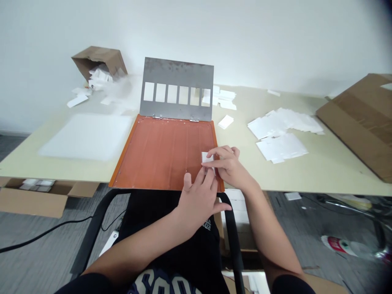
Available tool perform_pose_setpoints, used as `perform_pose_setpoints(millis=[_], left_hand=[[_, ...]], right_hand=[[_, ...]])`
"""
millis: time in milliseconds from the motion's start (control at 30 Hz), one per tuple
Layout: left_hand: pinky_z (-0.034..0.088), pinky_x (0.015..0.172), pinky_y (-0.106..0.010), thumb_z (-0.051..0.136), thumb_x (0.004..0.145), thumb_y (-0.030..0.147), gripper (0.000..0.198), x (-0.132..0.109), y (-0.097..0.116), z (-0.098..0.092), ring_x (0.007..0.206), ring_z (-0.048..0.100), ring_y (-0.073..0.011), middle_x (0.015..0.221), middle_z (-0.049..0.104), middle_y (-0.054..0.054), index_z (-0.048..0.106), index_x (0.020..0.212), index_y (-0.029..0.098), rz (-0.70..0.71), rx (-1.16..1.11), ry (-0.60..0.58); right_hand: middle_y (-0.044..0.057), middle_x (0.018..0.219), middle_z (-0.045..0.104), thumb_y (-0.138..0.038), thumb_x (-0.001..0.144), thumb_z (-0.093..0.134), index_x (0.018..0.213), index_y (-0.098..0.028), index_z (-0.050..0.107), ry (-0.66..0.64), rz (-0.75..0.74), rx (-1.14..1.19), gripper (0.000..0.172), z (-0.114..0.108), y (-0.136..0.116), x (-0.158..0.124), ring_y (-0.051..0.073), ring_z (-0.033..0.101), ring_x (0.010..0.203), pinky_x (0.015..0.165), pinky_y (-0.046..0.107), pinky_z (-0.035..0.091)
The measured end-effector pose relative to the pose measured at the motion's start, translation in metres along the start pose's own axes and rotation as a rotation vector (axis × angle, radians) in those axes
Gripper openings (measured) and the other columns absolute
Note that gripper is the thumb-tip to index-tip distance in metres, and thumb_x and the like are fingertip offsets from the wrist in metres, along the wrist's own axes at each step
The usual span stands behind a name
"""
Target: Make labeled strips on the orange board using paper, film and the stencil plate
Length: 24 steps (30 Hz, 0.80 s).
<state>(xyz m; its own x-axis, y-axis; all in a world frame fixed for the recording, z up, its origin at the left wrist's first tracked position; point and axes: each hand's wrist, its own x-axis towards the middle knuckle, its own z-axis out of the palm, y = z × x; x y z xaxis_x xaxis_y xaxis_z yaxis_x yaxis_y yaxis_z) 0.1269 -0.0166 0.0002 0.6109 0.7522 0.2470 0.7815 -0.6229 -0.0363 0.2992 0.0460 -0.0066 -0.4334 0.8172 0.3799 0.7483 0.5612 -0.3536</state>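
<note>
An orange-brown flat board (162, 151) lies on the table's near edge. A grey metal plate (177, 90) with a row of rectangular windows stands hinged upright at its far side. My right hand (231, 167) pinches a small white card (206, 157) at the board's near right corner. Beside it, my left hand (199, 196) rests on the board edge, fingertips pressing on the same card.
A tipped brown carton (99, 61) spills white cards at the back left. A white foam sheet (88, 136) lies left of the board. Stacks of white cards (281, 132) lie to the right, a flat cardboard box (363, 118) beyond. An open carton (39, 194) sits below the table's left edge.
</note>
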Motion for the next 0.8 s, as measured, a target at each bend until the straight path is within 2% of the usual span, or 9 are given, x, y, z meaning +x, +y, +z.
perform_pose_setpoints(millis=[133, 233, 300, 367, 433, 500, 600, 700, 800], left_hand=[[0.038, 0.096, -0.048, 0.044, 0.084, 0.075, 0.074, 0.0, 0.0, 0.001, 0.127, 0.049, -0.0333, 0.141, 0.057, -0.013, 0.067, 0.12, 0.015, 0.002, -0.006, 0.005], [0.039, 0.096, -0.048, 0.043, 0.085, 0.075, 0.075, 0.0, -0.001, 0.002, 0.128, 0.049, -0.0329, 0.142, 0.056, -0.013, 0.066, 0.122, 0.014, 0.006, -0.01, 0.016], [0.039, 0.096, -0.049, 0.042, 0.086, 0.075, 0.075, 0.0, -0.001, 0.002, 0.127, 0.05, -0.0323, 0.142, 0.057, -0.013, 0.065, 0.123, 0.014, 0.007, -0.018, 0.016], [0.039, 0.097, -0.049, 0.041, 0.086, 0.075, 0.075, 0.001, -0.002, 0.002, 0.127, 0.05, -0.0324, 0.142, 0.057, -0.013, 0.065, 0.124, 0.014, 0.004, -0.025, 0.006], [0.038, 0.097, -0.05, 0.041, 0.087, 0.074, 0.075, 0.001, -0.003, 0.002, 0.128, 0.05, -0.0332, 0.143, 0.056, -0.014, 0.064, 0.125, 0.014, 0.004, -0.028, -0.005], [0.039, 0.098, -0.05, 0.039, 0.087, 0.074, 0.077, 0.0, -0.003, 0.002, 0.129, 0.049, -0.0337, 0.144, 0.054, -0.015, 0.062, 0.129, 0.014, 0.004, -0.023, -0.015], [0.041, 0.096, -0.051, 0.034, 0.087, 0.076, 0.082, -0.003, -0.001, 0.004, 0.132, 0.046, -0.0348, 0.15, 0.048, -0.016, 0.059, 0.133, 0.013, -0.006, 0.003, -0.018], [0.042, 0.095, -0.051, 0.03, 0.087, 0.078, 0.085, -0.006, 0.001, 0.006, 0.136, 0.041, -0.0366, 0.155, 0.04, -0.016, 0.057, 0.136, 0.013, -0.024, 0.036, -0.001], [0.043, 0.096, -0.052, 0.029, 0.088, 0.077, 0.085, -0.008, 0.001, 0.008, 0.137, 0.038, -0.0369, 0.157, 0.037, -0.014, 0.057, 0.137, 0.014, -0.034, 0.049, 0.016]], right_hand=[[0.001, 0.106, 0.066, -0.004, 0.089, 0.04, 0.089, -0.034, 0.077, 0.067, 0.078, -0.017, 0.047, -0.003, 0.008, -0.008, 0.023, 0.053, 0.1, 0.086, 0.046, 0.028], [0.0, 0.104, 0.066, -0.003, 0.086, 0.041, 0.079, -0.033, 0.076, 0.047, 0.07, 0.008, 0.046, -0.006, 0.009, -0.014, 0.022, 0.053, 0.1, 0.087, 0.045, 0.028], [-0.001, 0.106, 0.066, -0.002, 0.084, 0.04, 0.083, -0.033, 0.076, 0.039, 0.082, 0.021, 0.048, -0.008, 0.008, -0.015, 0.022, 0.053, 0.1, 0.087, 0.044, 0.028], [0.001, 0.11, 0.066, -0.002, 0.084, 0.038, 0.096, -0.033, 0.075, 0.043, 0.125, 0.012, 0.05, -0.009, 0.006, -0.014, 0.021, 0.053, 0.098, 0.087, 0.043, 0.028], [0.004, 0.114, 0.065, -0.007, 0.088, 0.039, 0.111, -0.031, 0.071, 0.044, 0.185, -0.021, 0.046, -0.008, 0.005, -0.009, 0.022, 0.054, 0.099, 0.087, 0.044, 0.027], [0.006, 0.117, 0.064, -0.019, 0.093, 0.045, 0.115, -0.028, 0.068, 0.037, 0.23, -0.074, 0.034, -0.005, 0.003, -0.004, 0.025, 0.054, 0.102, 0.088, 0.045, 0.026], [0.007, 0.117, 0.065, -0.037, 0.094, 0.053, 0.106, -0.024, 0.068, 0.038, 0.26, -0.135, 0.023, 0.0, -0.001, 0.002, 0.027, 0.053, 0.105, 0.089, 0.045, 0.024], [0.006, 0.114, 0.065, -0.043, 0.095, 0.053, 0.096, -0.023, 0.066, 0.056, 0.29, -0.14, 0.024, 0.004, -0.006, 0.005, 0.025, 0.053, 0.103, 0.088, 0.043, 0.024], [0.006, 0.114, 0.064, -0.046, 0.095, 0.053, 0.099, -0.024, 0.066, 0.078, 0.323, -0.148, 0.026, 0.005, -0.009, 0.007, 0.025, 0.052, 0.103, 0.088, 0.042, 0.024]])
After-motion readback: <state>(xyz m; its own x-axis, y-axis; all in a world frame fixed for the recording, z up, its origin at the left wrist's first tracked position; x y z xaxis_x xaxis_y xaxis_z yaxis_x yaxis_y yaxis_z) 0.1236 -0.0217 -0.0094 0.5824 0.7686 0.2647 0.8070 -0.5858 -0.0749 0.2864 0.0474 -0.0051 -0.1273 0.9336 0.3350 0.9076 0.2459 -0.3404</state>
